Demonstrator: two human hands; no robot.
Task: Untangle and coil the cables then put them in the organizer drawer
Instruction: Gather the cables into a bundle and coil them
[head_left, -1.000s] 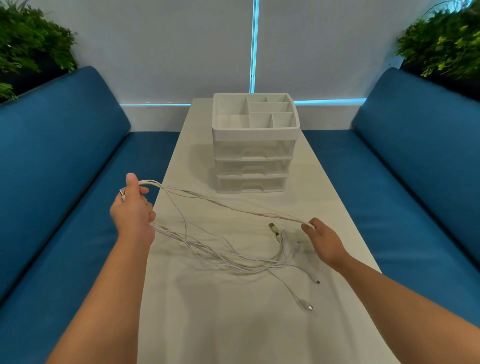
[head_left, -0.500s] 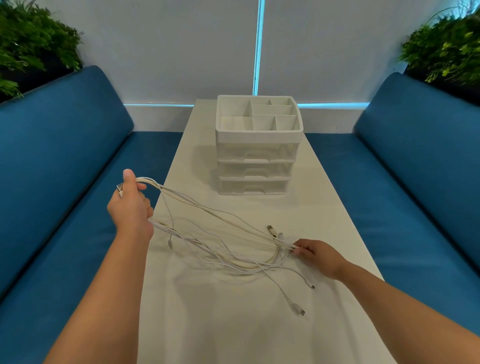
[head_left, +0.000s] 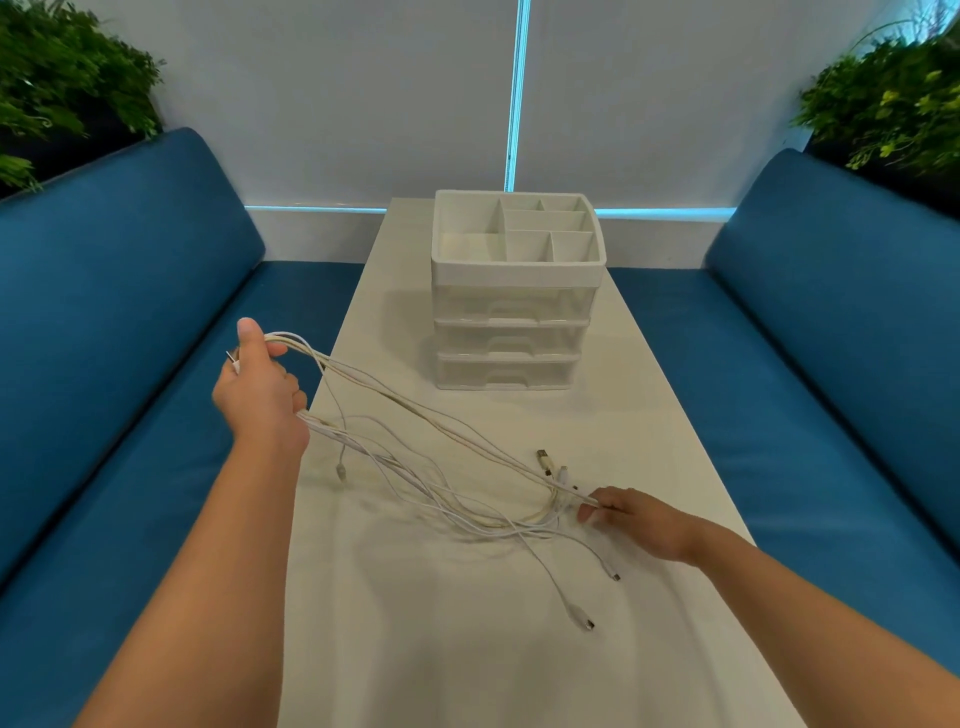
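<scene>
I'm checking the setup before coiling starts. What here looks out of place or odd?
Only the cables: still a tangled bunch across the table, gripped by the left hand and pinched by the right hand, loose plugs trailing. The organizer stands square, its drawers shut.

The person's left hand (head_left: 260, 395) is raised at the left, back toward the camera, thumb up and fingers curled round a bundle of white cables (head_left: 415, 457). The right hand (head_left: 636, 522) lies low and forward at the right, fingertips pinching the cable strands near their ends. Both bare forearms reach forward, spread well apart.
</scene>
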